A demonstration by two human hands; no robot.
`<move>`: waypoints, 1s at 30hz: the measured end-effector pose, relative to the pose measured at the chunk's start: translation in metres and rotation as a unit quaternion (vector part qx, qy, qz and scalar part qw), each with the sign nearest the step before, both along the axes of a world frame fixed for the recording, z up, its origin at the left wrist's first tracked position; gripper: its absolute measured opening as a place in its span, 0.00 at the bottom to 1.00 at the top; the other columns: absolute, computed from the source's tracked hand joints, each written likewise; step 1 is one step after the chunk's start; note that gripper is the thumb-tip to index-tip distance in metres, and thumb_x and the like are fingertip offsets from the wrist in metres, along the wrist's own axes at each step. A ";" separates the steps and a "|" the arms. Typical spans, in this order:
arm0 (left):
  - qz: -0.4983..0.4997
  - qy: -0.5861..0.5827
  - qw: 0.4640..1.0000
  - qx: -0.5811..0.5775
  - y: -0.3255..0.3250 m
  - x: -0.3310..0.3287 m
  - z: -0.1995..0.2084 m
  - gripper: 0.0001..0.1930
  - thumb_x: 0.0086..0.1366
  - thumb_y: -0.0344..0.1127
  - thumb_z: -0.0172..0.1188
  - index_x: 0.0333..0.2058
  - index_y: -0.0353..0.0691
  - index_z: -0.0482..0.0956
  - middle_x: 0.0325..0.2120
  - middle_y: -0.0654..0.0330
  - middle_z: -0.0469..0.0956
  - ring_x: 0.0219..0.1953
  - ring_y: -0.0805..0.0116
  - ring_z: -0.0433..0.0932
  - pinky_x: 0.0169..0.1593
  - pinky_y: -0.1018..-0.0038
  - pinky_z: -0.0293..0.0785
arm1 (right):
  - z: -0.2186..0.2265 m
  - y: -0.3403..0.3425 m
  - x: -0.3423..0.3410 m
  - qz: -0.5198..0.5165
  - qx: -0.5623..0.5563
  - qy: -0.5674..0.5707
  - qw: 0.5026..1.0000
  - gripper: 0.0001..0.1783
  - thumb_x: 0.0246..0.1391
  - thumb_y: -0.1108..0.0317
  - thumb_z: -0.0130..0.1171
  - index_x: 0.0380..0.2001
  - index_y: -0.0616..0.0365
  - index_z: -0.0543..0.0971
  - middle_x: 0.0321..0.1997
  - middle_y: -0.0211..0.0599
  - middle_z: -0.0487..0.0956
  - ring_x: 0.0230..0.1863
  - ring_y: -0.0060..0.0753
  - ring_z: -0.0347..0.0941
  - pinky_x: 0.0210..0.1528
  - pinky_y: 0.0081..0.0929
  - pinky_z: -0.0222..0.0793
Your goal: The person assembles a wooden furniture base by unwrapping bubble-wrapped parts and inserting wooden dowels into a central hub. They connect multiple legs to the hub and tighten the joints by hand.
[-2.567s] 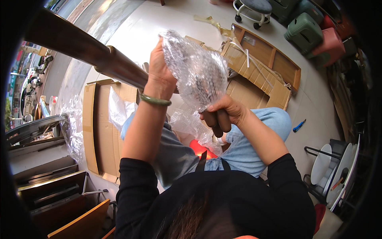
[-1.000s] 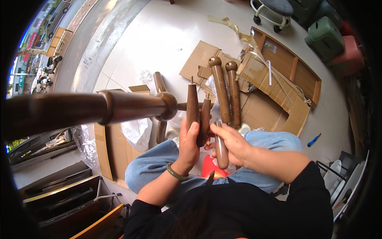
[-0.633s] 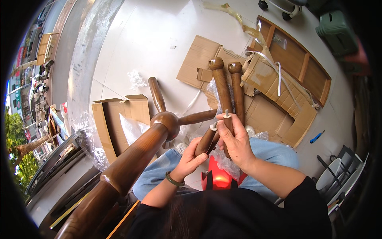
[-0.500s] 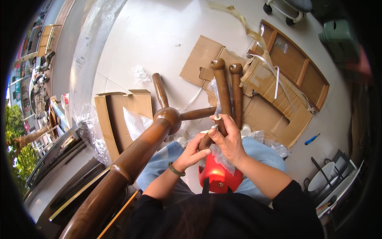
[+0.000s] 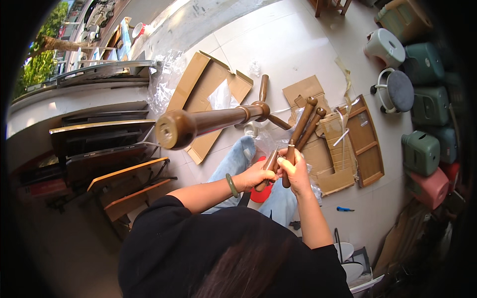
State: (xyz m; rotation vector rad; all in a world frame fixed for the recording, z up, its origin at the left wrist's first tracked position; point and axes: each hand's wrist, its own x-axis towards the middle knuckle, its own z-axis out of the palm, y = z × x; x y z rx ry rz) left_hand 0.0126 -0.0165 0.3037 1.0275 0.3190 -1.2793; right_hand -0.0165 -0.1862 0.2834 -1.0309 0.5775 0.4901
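A: Step?
B: Looks like handling parts: left hand (image 5: 255,177) closed round the paler wooden leg (image 5: 271,165), right hand (image 5: 297,171) gripping the darker wooden leg (image 5: 290,153)
A: Next move?
B: Probably calls for a steady hold on both
A: Where exactly?
B: In the hands, close together, brown post (image 5: 218,119) to their left; touching, can't tell

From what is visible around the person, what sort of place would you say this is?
Probably a furniture shop or storeroom, open to the street: plastic stools crowd the right side, flat boards stand on edge at the left, and vehicles show outside.
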 end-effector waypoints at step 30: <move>0.136 -0.437 0.882 0.110 0.174 0.080 0.212 0.20 0.61 0.29 0.65 0.50 0.32 0.72 0.38 0.61 0.79 0.38 0.75 0.78 0.43 0.77 0.74 | 0.243 0.096 0.049 0.184 -0.562 -0.362 0.720 0.21 0.48 0.66 0.64 0.48 0.49 0.77 0.36 0.36 0.78 0.35 0.41 0.77 0.35 0.33 0.74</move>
